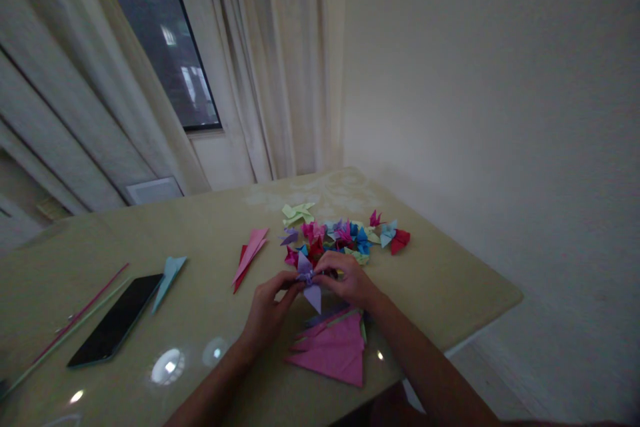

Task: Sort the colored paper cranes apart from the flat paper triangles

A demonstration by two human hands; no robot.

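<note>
The lavender paper piece (312,295) is located just below the centre of the frame, above the bench (440,280). The left grip (266,307) pinches its left side between thumb and fingers; the right grip (350,278) pinches its right side. Two pointed ends project, one upward and one downward. The piece appears to be in a late stage of shaping, though its middle is too small to inspect.

Directly behind the hands lies a cluster of shaped paper pieces (344,232) in mixed colours; these appear complete. Directly below the hands lies a stack of flat-folded papers (333,353), pink uppermost, judged unshaped. Further flat-folded units lie left of centre: a pink-and-red pair (251,255) and a light blue piece (169,280). These also appear unfinished.

A black phone (117,320) and two thin sticks (83,313) occupy the lower left.
</note>
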